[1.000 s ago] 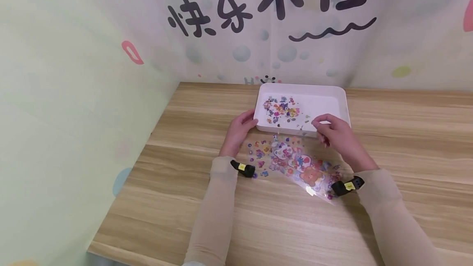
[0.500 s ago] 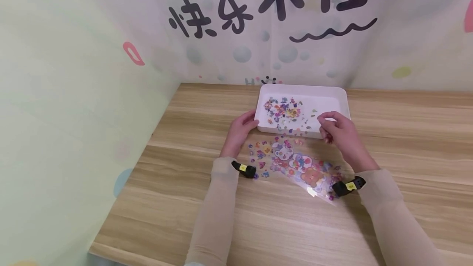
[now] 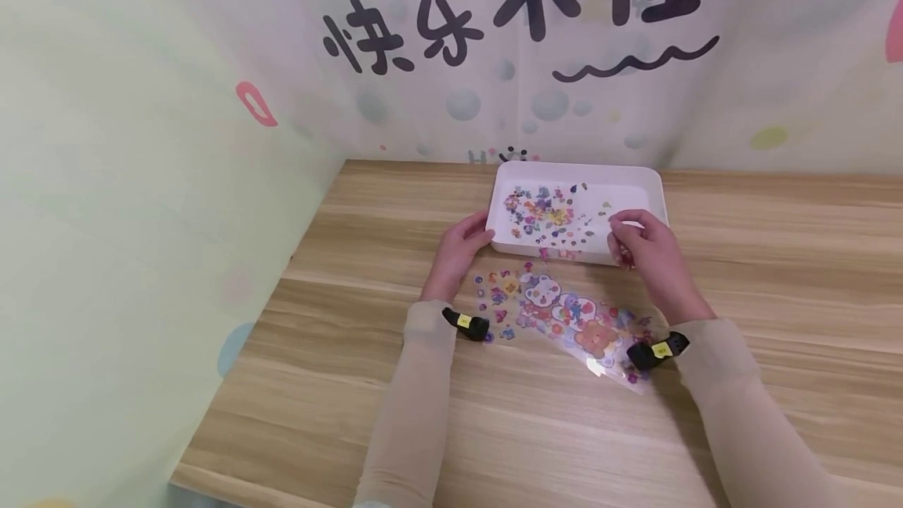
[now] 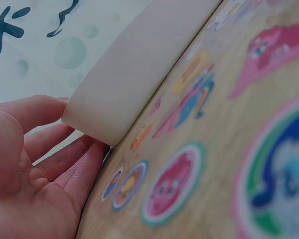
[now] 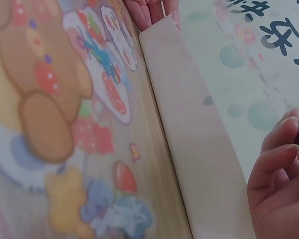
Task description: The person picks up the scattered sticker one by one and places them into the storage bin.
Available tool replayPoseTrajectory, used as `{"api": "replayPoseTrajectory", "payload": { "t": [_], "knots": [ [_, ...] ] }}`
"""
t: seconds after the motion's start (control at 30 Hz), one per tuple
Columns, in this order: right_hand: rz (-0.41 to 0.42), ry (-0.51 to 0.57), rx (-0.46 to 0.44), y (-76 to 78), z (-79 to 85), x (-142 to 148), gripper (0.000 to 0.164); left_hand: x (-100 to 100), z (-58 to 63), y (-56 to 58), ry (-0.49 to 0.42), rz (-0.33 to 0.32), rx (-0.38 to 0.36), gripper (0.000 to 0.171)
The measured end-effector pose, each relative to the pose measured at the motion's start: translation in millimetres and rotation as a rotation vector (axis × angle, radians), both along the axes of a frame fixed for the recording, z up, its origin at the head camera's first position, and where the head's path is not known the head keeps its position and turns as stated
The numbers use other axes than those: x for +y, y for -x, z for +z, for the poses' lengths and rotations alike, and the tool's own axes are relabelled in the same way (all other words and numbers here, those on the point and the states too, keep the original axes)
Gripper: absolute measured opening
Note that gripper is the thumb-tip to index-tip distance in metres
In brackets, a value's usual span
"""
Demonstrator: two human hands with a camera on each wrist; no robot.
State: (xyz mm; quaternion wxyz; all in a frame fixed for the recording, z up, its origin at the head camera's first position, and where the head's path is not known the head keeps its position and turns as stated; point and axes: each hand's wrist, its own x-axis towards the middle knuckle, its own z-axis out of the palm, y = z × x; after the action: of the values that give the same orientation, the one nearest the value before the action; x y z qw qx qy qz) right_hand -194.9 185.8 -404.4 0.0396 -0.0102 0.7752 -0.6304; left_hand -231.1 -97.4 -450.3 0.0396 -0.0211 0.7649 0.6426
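My left hand [image 3: 455, 253] holds the left front corner of a white tray [image 3: 600, 257], thumb near its rim. In the left wrist view the other fingers [image 4: 74, 154] lie beside and beneath the tray's corner. My right hand [image 3: 649, 261] is over the tray's front right, fingers bent. Between its thumb and index finger it pinches the edge of a clear sticker sheet [image 3: 564, 254]. This sheet is nearly invisible apart from its small printed shapes, and it overlaps the tray's front. In the right wrist view, faint pink stickers [image 5: 246, 35] run along its edge towards my fingertips.
Many small colourful stickers [image 3: 539, 206] lie in the tray's left part. On the wooden table in front are a clear sheet with large bears [image 3: 596, 339] and another with small round stickers [image 3: 497, 296]. A printed cloth [image 3: 423, 108] hangs behind the table.
The clear sheet's printed shapes have shifted back and over the tray, and my right hand has moved slightly right. My left hand stays at the tray's corner.
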Motion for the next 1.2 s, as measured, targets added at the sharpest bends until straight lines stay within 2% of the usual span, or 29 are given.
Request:
{"api": "replayPoseTrajectory", "payload": {
  "t": [0.33,0.73,1.0,1.2],
  "knots": [
    [-0.038,0.079,-0.008,7.0,2.5,-6.5,0.039,-0.2,-0.7,0.0,0.001,-0.002,0.003,0.042],
    [-0.064,0.006,0.018,20.3,0.3,-14.4,0.038,0.3,0.0,-1.0,-0.009,-0.015,0.022,0.045],
    [-0.048,0.02,-0.02,28.4,-1.6,-16.9,0.042,0.9,-0.7,-2.1,0.0,-0.013,0.009,0.043],
    [-0.046,0.084,-0.042,34.7,-2.0,-21.6,0.041,-0.7,0.3,-2.0,-0.003,-0.016,0.006,0.043]
  ]
}}
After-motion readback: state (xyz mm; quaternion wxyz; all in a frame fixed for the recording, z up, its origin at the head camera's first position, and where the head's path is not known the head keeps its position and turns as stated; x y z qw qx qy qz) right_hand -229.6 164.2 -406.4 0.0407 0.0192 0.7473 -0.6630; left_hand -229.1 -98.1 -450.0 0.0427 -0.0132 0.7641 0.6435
